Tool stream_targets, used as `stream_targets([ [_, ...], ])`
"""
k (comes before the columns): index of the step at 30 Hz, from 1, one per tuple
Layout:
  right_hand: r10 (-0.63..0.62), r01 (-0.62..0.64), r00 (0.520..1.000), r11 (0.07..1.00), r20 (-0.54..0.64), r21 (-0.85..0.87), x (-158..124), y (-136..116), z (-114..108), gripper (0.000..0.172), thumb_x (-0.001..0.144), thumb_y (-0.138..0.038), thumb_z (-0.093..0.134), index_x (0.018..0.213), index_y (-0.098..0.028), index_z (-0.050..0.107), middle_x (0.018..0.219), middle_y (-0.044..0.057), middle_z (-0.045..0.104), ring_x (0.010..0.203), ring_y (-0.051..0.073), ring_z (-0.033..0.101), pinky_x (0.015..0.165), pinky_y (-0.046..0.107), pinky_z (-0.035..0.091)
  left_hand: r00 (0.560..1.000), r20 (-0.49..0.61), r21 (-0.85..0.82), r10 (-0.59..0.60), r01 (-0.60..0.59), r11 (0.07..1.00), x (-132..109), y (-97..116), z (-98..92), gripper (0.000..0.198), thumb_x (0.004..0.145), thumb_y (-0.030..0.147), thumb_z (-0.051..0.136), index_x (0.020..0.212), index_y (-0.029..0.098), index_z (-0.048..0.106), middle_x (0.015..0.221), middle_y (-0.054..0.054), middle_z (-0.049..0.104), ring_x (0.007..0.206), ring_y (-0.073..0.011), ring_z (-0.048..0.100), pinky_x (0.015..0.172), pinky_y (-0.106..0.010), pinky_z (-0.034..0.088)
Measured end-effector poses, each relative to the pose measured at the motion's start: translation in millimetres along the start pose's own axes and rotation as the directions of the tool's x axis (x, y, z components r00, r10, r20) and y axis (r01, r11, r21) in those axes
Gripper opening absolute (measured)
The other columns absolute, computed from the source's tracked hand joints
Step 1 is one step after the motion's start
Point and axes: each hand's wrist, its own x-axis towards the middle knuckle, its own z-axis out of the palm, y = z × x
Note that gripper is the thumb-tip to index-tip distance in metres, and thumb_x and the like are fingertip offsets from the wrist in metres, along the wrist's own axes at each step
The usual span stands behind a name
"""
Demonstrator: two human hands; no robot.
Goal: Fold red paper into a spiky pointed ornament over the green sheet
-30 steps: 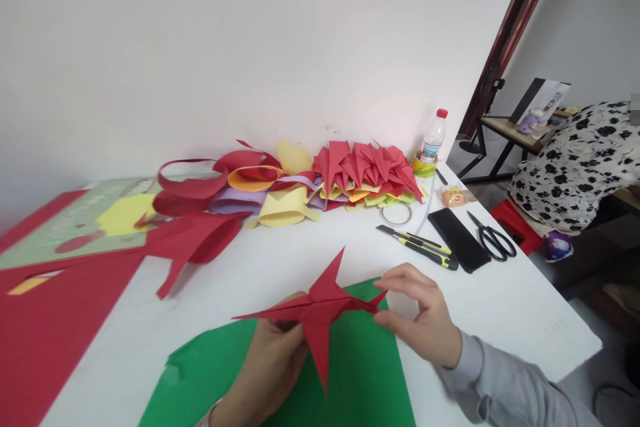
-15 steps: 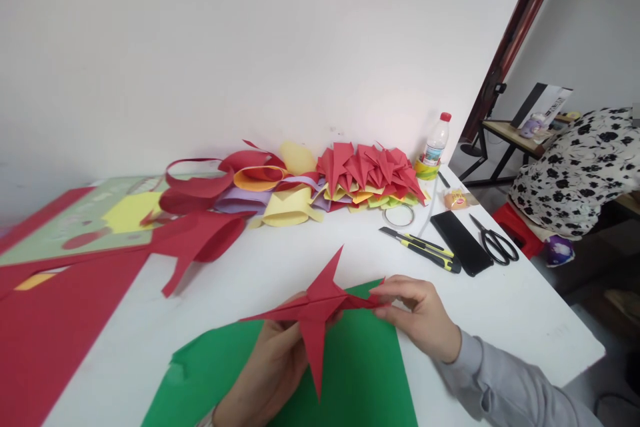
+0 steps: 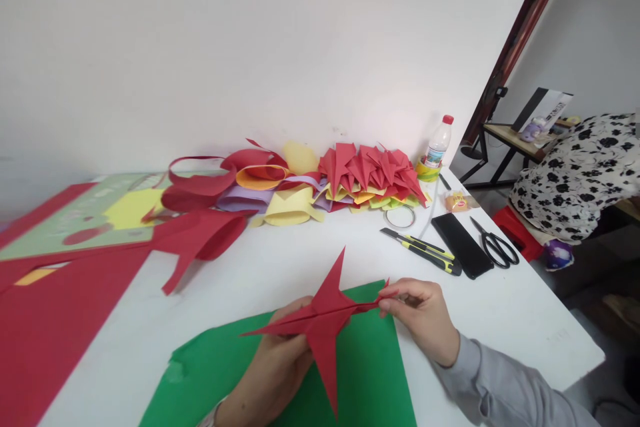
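A folded red paper shape (image 3: pixel 323 320) with long pointed arms hangs just above a green paper sheet (image 3: pixel 365 373) on the white table (image 3: pixel 500 320). My left hand (image 3: pixel 273 367) grips the shape from below at its middle, fingers closed round it. My right hand (image 3: pixel 423 320) pinches the shape's thin right tip between thumb and fingers. A grey sleeve covers my right forearm.
Along the wall lies a heap of folded red paper pieces (image 3: pixel 373 170) and curled coloured paper (image 3: pixel 260 193). A large red sheet (image 3: pixel 55 320) covers the left. Right of centre lie a utility knife (image 3: pixel 417 250), black phone (image 3: pixel 461 245), scissors (image 3: pixel 495 247), tape ring (image 3: pixel 399 215) and bottle (image 3: pixel 437 143). A person in a floral top (image 3: pixel 580 173) sits at the right.
My right hand has closed from loosely spread fingers to a pinch on the shape's right tip. The shape has shifted only slightly.
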Motion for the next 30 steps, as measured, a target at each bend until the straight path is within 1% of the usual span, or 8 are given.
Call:
stream_targets([
  [3, -0.003, 0.004, 1.0, 1.0, 0.024, -0.026, 0.2, -3.4, -0.8, 0.011, 0.071, -0.031, 0.079, 0.072, -0.02, 0.077, 0.061, 0.001, 0.071, 0.056, 0.014, 0.064, 0.057, 0.024, 0.051, 1.0, 0.026, 0.016, 0.006, -0.007, 1.0, 1.2, -1.2, -2.0, 0.037, 0.04, 0.035, 0.094, 0.07, 0.021, 0.078, 0.064, -0.001, 0.072, 0.067, -0.0173, 0.066, 0.059, -0.02, 0.053],
  [7, -0.039, 0.045, 0.995, 0.997, 0.091, -0.065, 0.6, -10.2, -2.8, 0.031, 0.086, -0.045, 0.064, 0.077, -0.018, 0.078, 0.063, 0.005, 0.073, 0.062, 0.017, 0.067, 0.067, 0.028, 0.054, 0.998, 0.055, 0.037, 0.016, -0.018, 0.999, 2.5, -1.8, -4.5, 0.032, 0.043, 0.034, 0.094, 0.067, 0.02, 0.077, 0.059, 0.0, 0.068, 0.06, -0.0141, 0.061, 0.053, -0.018, 0.049],
  [9, -0.044, 0.052, 0.993, 0.996, 0.111, -0.072, 0.8, -11.5, -3.7, 0.038, 0.089, -0.048, 0.059, 0.08, -0.018, 0.079, 0.063, 0.005, 0.073, 0.063, 0.017, 0.067, 0.07, 0.03, 0.054, 0.998, 0.065, 0.037, 0.019, -0.021, 0.999, 2.9, -2.1, -5.3, 0.031, 0.044, 0.034, 0.093, 0.066, 0.019, 0.077, 0.058, 0.001, 0.066, 0.057, -0.0123, 0.058, 0.052, -0.018, 0.047],
  [16, 0.007, -0.005, 0.996, 1.0, 0.088, -0.026, 3.1, -2.0, -5.2, 0.033, 0.079, -0.049, 0.071, 0.076, -0.017, 0.078, 0.067, 0.006, 0.074, 0.065, 0.018, 0.067, 0.066, 0.029, 0.053, 0.998, 0.051, 0.035, 0.026, -0.028, 0.999, 4.6, -3.3, -5.6, 0.031, 0.043, 0.034, 0.093, 0.063, 0.019, 0.075, 0.057, 0.001, 0.065, 0.055, -0.0112, 0.054, 0.05, -0.018, 0.045],
  [20, 0.1, -0.108, 0.991, 0.991, 0.092, 0.083, 6.2, 3.1, -5.8, 0.049, 0.083, -0.06, 0.061, 0.076, -0.014, 0.078, 0.062, 0.007, 0.072, 0.06, 0.018, 0.066, 0.063, 0.031, 0.051, 0.999, 0.049, 0.047, 0.019, -0.022, 0.999, 5.5, -3.4, -5.3, 0.029, 0.041, 0.031, 0.093, 0.059, 0.019, 0.073, 0.053, 0.002, 0.062, 0.052, -0.0103, 0.051, 0.047, -0.017, 0.042],
  [22, 0.138, -0.147, 0.986, 0.984, 0.09, 0.105, 7.2, 4.4, -6.2, 0.044, 0.079, -0.057, 0.067, 0.074, -0.014, 0.078, 0.062, 0.006, 0.071, 0.059, 0.017, 0.065, 0.061, 0.029, 0.05, 0.998, 0.053, 0.048, 0.02, -0.022, 0.999, 5.6, -3.2, -5.6, 0.029, 0.041, 0.03, 0.093, 0.057, 0.019, 0.072, 0.053, 0.003, 0.061, 0.052, -0.01, 0.05, 0.048, -0.017, 0.042],
  [25, 0.184, -0.192, 0.979, 0.977, 0.091, 0.09, 7.3, 6.2, -6.3, 0.027, 0.065, -0.042, 0.084, 0.073, -0.016, 0.078, 0.063, 0.004, 0.072, 0.056, 0.014, 0.064, 0.056, 0.025, 0.05, 0.998, 0.061, 0.058, 0.015, -0.019, 0.998, 5.1, -2.6, -6.2, 0.028, 0.044, 0.032, 0.092, 0.058, 0.018, 0.072, 0.054, 0.002, 0.061, 0.053, -0.0105, 0.051, 0.049, -0.018, 0.042],
  [30, 0.19, -0.204, 0.977, 0.967, 0.101, 0.154, 5.9, 10.3, -4.6, 0.023, 0.058, -0.032, 0.088, 0.071, -0.017, 0.077, 0.061, 0.002, 0.072, 0.048, 0.01, 0.059, 0.046, 0.02, 0.046, 0.998, 0.07, 0.068, 0.004, -0.009, 0.998, 3.7, -1.3, -6.8, 0.028, 0.045, 0.032, 0.092, 0.061, 0.019, 0.073, 0.055, 0.002, 0.061, 0.054, -0.011, 0.051, 0.049, -0.018, 0.042],
])
